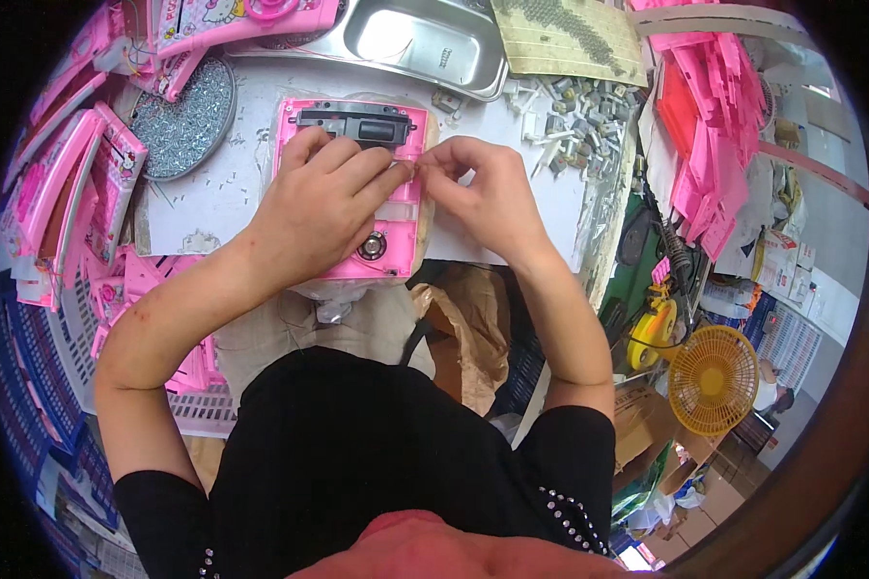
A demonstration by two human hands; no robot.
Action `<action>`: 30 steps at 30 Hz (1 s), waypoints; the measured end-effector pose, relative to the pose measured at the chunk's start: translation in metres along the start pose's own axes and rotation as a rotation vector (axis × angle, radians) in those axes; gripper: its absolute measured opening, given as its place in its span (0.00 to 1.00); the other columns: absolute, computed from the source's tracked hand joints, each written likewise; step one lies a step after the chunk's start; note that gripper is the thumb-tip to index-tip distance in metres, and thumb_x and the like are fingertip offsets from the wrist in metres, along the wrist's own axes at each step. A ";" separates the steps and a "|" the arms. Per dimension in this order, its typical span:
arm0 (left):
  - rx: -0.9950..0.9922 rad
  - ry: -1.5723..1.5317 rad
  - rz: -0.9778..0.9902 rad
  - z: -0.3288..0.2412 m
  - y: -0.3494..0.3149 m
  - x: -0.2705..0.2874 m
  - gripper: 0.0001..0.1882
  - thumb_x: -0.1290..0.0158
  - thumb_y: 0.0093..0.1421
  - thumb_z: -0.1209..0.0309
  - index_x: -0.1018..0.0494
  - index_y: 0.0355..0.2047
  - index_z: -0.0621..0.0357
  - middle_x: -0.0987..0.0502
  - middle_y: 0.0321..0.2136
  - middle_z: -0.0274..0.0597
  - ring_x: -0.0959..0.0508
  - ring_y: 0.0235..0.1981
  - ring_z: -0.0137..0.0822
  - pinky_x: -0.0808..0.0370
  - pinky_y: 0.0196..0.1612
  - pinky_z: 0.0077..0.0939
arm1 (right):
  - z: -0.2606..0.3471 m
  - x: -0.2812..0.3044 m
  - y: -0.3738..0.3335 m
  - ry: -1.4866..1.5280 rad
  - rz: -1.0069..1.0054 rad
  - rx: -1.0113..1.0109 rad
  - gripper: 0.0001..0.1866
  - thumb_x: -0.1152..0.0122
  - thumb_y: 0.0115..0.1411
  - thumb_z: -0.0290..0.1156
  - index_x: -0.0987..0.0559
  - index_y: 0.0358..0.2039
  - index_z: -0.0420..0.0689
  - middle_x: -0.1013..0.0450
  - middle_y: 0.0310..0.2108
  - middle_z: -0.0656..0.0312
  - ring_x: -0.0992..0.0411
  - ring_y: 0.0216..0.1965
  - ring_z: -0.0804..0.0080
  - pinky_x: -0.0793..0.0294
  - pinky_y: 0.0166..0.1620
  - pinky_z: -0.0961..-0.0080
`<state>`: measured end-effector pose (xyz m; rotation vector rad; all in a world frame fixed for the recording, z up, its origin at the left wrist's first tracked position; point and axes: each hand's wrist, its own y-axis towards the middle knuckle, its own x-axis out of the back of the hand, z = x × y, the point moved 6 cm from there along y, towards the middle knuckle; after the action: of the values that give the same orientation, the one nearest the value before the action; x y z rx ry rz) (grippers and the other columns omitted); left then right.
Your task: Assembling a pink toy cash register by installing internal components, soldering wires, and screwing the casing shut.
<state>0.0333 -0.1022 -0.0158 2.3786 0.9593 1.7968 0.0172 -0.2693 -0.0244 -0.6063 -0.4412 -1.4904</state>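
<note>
A pink plastic housing lies flat on the white work surface, in front of my body. Across its far end sits a long black part; a round speaker-like part is set near its close end. My left hand lies over the housing with bent fingers, gripping it and covering much of its middle. At the housing's right edge, my right hand pinches thumb and forefinger together beside the left fingertips. Whatever is in that pinch is too small to name.
A round tray of small screws stands left, near stacked pink printed housings. Beyond is a metal tray. Small white and grey parts lie to the right, past a sheet of tiny pieces. Further right are pink parts and a yellow fan.
</note>
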 end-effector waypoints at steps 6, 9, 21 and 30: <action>0.003 -0.002 0.010 0.001 -0.002 -0.003 0.28 0.41 0.49 0.72 0.24 0.54 0.58 0.24 0.46 0.40 0.26 0.46 0.40 0.36 0.56 0.41 | 0.007 -0.001 -0.003 -0.104 -0.054 0.050 0.07 0.33 0.52 0.28 0.19 0.28 0.37 0.21 0.24 0.55 0.22 0.26 0.62 0.23 0.32 0.68; 0.007 -0.014 0.004 0.001 -0.003 -0.004 0.27 0.41 0.50 0.73 0.24 0.54 0.58 0.24 0.46 0.40 0.26 0.46 0.40 0.35 0.56 0.41 | 0.013 -0.006 -0.005 -0.301 -0.083 0.177 0.07 0.32 0.52 0.27 0.20 0.28 0.38 0.22 0.25 0.57 0.23 0.26 0.62 0.24 0.32 0.68; 0.006 0.024 -0.040 0.000 -0.001 -0.001 0.23 0.42 0.52 0.73 0.23 0.51 0.55 0.23 0.44 0.34 0.26 0.43 0.35 0.36 0.56 0.39 | 0.019 0.004 -0.022 -0.303 -0.115 0.327 0.06 0.33 0.54 0.29 0.19 0.33 0.45 0.25 0.28 0.61 0.26 0.33 0.60 0.24 0.34 0.64; -0.001 -0.008 0.031 0.002 -0.003 -0.004 0.29 0.41 0.51 0.72 0.25 0.56 0.56 0.24 0.47 0.40 0.25 0.45 0.40 0.36 0.57 0.42 | 0.028 0.004 -0.015 -0.506 -0.111 0.560 0.10 0.27 0.49 0.30 0.18 0.32 0.47 0.24 0.28 0.66 0.26 0.31 0.66 0.25 0.30 0.70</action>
<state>0.0333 -0.1013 -0.0211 2.4118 0.9249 1.7956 0.0055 -0.2546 0.0016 -0.5056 -1.2528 -1.2238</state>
